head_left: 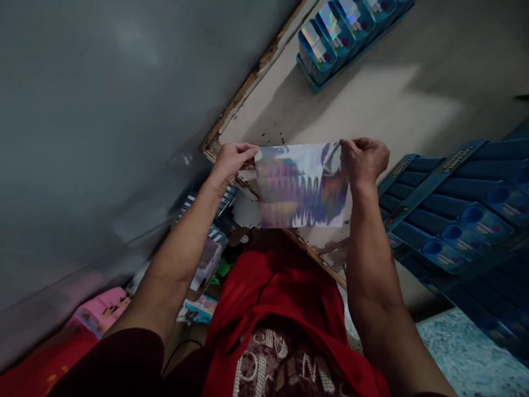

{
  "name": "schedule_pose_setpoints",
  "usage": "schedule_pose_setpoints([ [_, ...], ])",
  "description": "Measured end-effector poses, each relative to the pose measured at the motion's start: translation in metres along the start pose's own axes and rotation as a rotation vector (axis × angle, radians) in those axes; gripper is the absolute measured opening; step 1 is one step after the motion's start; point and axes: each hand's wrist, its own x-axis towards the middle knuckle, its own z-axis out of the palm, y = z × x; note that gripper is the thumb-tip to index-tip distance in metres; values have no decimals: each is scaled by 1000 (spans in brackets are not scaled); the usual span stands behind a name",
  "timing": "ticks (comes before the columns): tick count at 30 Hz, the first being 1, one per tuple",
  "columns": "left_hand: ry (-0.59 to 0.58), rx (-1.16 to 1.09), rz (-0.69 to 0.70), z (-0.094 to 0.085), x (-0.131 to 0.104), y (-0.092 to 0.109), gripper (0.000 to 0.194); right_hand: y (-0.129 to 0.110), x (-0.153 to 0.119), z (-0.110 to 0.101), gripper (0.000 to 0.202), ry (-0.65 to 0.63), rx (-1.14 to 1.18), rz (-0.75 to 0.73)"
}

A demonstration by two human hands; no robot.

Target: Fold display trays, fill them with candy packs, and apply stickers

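A shiny holographic sheet (300, 186) with rainbow reflections hangs between my two hands, above my lap and the near corner of the table. My left hand (233, 164) pinches its upper left corner between thumb and fingers. At the upper right corner my right hand (366, 161) grips the sheet with curled fingers. The sheet is held fairly flat, with some creases near the right end. Both forearms reach forward, one on each side of it.
The pale table (381, 103) has a chipped edge along a grey wall (93, 82). A row of blue boxes with shiny labels (341, 28) stands at the back. Stacked blue boxes (460, 205) fill the right side. Pink and red packages (99, 310) lie low at left.
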Motion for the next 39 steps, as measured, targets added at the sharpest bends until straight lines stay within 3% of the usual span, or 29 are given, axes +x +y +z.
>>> schedule_pose_setpoints([
  [3, 97, -19, 33, 13, -5, -1, 32, -23, -7, 5, 39, 248, -361, -5],
  [5, 130, -28, 36, 22, -9, 0, 27, -47, -19, 17, 45, 265, -468, -146],
  [9, 118, -8, 51, 30, -20, 6, 27, -92, -54, 67, 40, -73, -461, -574],
  [12, 93, 3, 53, 29, -23, 9, 24, -107, -75, 101, 37, -276, -498, -670],
  [15, 126, -25, 70, 30, -23, 10, 21, -103, -89, 115, 38, -325, -518, -645],
  [19, 168, -52, 89, 34, -26, 11, 19, -84, -105, 110, 42, -277, -463, -692],
  [23, 181, 14, 119, 29, -26, 12, 20, -77, -123, 93, 34, -230, -428, -682],
  [26, 210, 116, 154, 17, -17, 12, 22, -84, -136, 72, 22, -198, -375, -580],
  [29, 303, 300, 264, 10, -13, 15, 28, -97, -150, 36, 15, -152, -133, -412],
  [32, 334, 379, 419, 25, -33, 25, 45, -110, -161, -16, 16, -145, 158, -167],
  [34, 144, 245, 408, 51, -60, 32, 58, -116, -165, -54, 20, -134, 259, -13],
  [37, -312, -51, 222, 99, -103, 40, 79, -117, -167, -105, 25, -96, 312, 125],
  [39, -438, -140, 128, 131, -124, 46, 76, -113, -168, -132, 28, -76, 320, 174],
])
